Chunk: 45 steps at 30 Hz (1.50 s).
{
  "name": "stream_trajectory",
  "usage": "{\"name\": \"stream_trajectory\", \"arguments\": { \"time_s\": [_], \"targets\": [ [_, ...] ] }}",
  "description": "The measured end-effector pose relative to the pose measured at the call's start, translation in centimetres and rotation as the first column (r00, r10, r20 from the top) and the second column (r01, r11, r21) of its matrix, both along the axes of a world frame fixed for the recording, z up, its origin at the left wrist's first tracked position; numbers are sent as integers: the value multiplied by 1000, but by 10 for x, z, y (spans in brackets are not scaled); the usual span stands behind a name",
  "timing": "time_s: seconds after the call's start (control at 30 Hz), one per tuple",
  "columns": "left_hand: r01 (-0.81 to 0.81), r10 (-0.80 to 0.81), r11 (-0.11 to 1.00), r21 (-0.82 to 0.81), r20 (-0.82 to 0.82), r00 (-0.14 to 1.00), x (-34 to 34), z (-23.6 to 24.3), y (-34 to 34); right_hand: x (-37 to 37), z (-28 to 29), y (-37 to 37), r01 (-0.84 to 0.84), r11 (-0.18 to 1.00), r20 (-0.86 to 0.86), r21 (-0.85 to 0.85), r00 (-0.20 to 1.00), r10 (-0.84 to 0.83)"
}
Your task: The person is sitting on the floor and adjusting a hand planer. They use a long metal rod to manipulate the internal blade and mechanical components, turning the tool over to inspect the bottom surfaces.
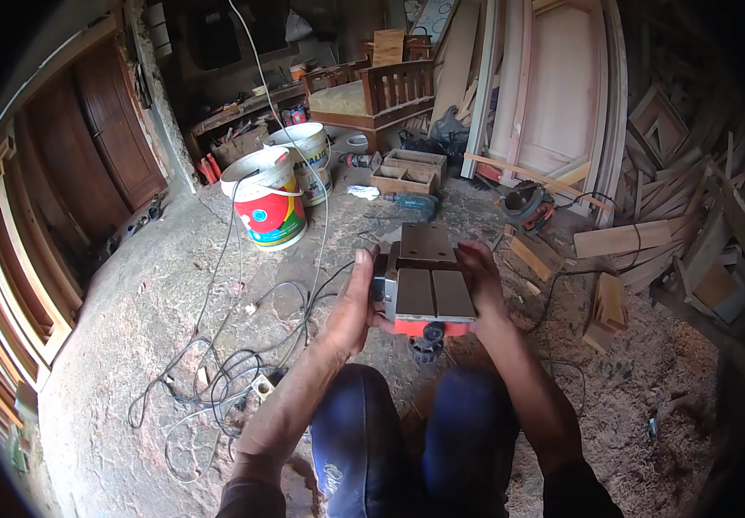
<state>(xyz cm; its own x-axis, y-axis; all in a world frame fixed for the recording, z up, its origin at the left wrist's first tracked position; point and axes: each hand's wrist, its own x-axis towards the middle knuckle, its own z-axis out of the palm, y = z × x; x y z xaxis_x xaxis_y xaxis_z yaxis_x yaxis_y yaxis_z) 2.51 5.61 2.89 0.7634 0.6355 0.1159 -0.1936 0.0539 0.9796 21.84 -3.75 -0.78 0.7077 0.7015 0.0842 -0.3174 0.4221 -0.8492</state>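
An electric hand planer (435, 292) is held up in front of my knees, its grey metal sole turned up toward me. The red body and a dark round knob show along its near edge. My left hand (354, 302) is closed round its left side, thumb pointing up along it. On the opposite side my right hand (486, 283) grips the planer, with the fingers partly hidden behind it. Below and around it, the underside of the tool is out of sight.
Tangled cables (217, 380) lie on the floor at left, with a socket block (262, 386) among them. Two paint buckets (271, 203) stand beyond. A teal drill (413, 204), a wooden box (407, 171), a circular saw (528, 207), board offcuts (623, 238) and wood shavings lie farther right.
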Motion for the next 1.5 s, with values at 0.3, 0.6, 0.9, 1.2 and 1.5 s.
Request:
{"name": "stream_trajectory", "arguments": {
  "time_s": [0.3,0.6,0.9,1.2,1.5],
  "targets": [
    [-147,173,906,396,-32,984,-66,-31,-48,-55,-17,-53,-200,975,-59,-93,979,195],
    [-161,201,955,251,-142,969,-78,-34,-75,-53,-26,-57,-297,887,-83,-355,955,286],
    [-235,394,665,709,-66,917,-74,-47,-46,-49,-31,-60,-254,871,-12,-421,962,274],
    [-451,306,753,479,353,884,-49,-73,-42,-49,-28,-66,-247,862,93,-442,943,319],
    [-447,323,659,604,310,894,-50,-66,-38,-40,-41,-66,-263,887,146,-379,930,338]
  ]
}}
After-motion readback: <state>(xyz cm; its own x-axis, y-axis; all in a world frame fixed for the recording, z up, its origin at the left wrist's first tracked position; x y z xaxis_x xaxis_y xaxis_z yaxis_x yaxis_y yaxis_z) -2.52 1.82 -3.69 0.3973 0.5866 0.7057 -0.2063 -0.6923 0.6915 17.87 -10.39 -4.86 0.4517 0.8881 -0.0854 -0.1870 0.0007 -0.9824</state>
